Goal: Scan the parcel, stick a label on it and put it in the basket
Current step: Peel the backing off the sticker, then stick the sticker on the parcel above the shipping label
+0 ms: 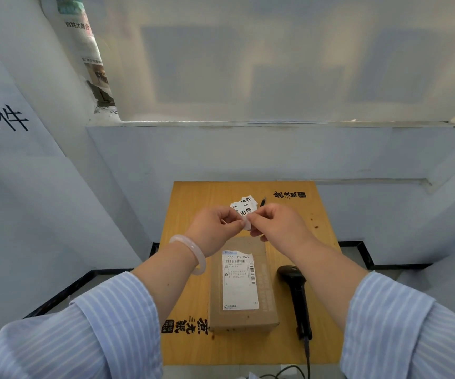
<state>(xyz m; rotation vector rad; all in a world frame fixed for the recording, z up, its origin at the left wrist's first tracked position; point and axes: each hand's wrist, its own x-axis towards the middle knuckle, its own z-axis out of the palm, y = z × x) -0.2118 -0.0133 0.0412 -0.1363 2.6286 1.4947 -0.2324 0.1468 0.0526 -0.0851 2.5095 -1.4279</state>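
A brown cardboard parcel [241,285] with a white shipping label on top lies on the small wooden table [188,348]. Right of it lies a black barcode scanner [296,294] with its cable running off the near edge. Above the parcel's far end, my left hand [212,228] and my right hand [278,222] meet, both pinching a small white label [247,224] between fingertips. Several more white labels [241,205] with black print lie on the table just beyond my hands. No basket is in view.
A dark pen [262,201] lies beside the loose labels. The table stands against a pale blue wall with a ledge and frosted window above. A white partition with black characters stands on the left. Grey floor with black edging flanks the table.
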